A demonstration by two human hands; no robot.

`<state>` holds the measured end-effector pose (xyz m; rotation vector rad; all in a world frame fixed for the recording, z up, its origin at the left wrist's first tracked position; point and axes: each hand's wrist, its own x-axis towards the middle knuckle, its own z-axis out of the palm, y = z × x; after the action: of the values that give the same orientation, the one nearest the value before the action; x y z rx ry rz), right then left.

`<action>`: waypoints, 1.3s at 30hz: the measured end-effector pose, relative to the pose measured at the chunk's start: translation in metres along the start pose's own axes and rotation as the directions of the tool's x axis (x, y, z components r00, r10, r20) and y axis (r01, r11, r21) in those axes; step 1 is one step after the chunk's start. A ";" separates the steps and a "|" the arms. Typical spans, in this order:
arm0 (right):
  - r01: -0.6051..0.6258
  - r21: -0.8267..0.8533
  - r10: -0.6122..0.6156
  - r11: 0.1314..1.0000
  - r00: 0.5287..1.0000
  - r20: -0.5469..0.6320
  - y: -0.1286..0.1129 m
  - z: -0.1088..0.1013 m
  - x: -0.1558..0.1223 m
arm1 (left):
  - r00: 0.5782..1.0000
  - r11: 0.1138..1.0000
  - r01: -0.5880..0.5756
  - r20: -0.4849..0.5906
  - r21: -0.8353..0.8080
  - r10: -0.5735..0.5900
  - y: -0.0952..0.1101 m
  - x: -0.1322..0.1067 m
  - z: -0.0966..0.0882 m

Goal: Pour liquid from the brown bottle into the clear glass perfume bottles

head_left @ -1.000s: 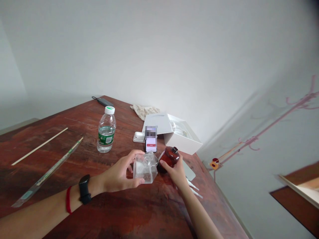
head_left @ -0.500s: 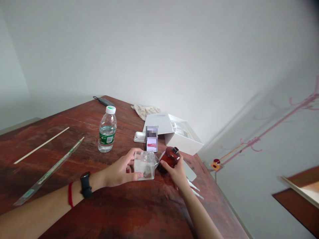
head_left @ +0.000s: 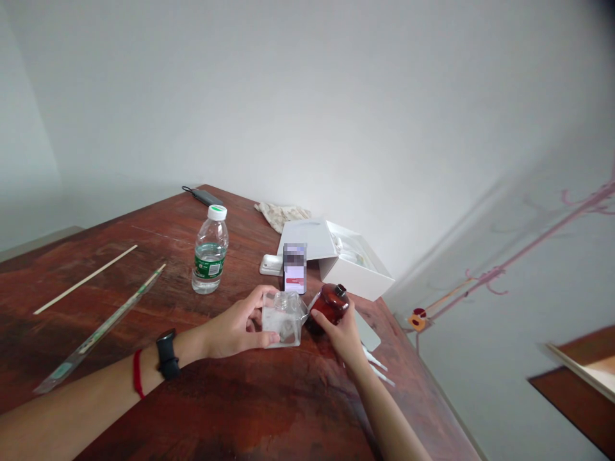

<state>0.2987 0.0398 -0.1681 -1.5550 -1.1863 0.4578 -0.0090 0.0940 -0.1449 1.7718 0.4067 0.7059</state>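
Note:
My left hand [head_left: 237,328] is wrapped round a clear square glass bottle [head_left: 284,319] that rests on the red-brown wooden table [head_left: 230,410]. A black watch and a red cord are on that wrist. Just to the right, my right hand [head_left: 342,333] grips a dark red round bottle [head_left: 330,303] with a black neck. The two bottles stand side by side, almost touching. A phone [head_left: 295,267] with a lit screen stands upright right behind them.
A water bottle [head_left: 210,250] with a green label stands to the left. Behind the phone lie a small white case [head_left: 271,264], an open white box [head_left: 344,257] and a cloth [head_left: 281,214]. Two long sticks [head_left: 100,320] lie at the left. The table's right edge runs beside my right arm.
The clear bottle in my left hand has come down from a slightly raised tilt to rest on the table. My right hand has kept its hold on the red bottle.

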 end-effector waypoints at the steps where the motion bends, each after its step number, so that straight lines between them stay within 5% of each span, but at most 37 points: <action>1: -0.003 -0.002 0.003 1.000 1.000 0.001 0.000 0.000 0.000 | 1.000 1.000 0.005 0.006 0.012 -0.005 0.000 0.000 0.000; 10: -0.004 -0.025 0.004 1.000 1.000 -0.013 -0.006 0.000 -0.002 | 0.995 0.997 0.028 0.093 0.067 -0.034 0.009 -0.003 0.003; 18: 0.019 -0.032 -0.019 0.999 1.000 -0.023 -0.010 0.003 -0.008 | 0.986 0.948 0.060 0.131 0.312 -0.105 0.011 -0.010 0.009; 39: 0.055 -0.026 -0.055 0.998 0.998 -0.027 -0.004 0.003 -0.006 | 0.988 0.919 0.041 0.119 0.391 -0.095 0.021 -0.009 0.004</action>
<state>0.2922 0.0362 -0.1673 -1.5418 -1.2146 0.3850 -0.0150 0.0784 -0.1279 2.1545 0.5410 0.4702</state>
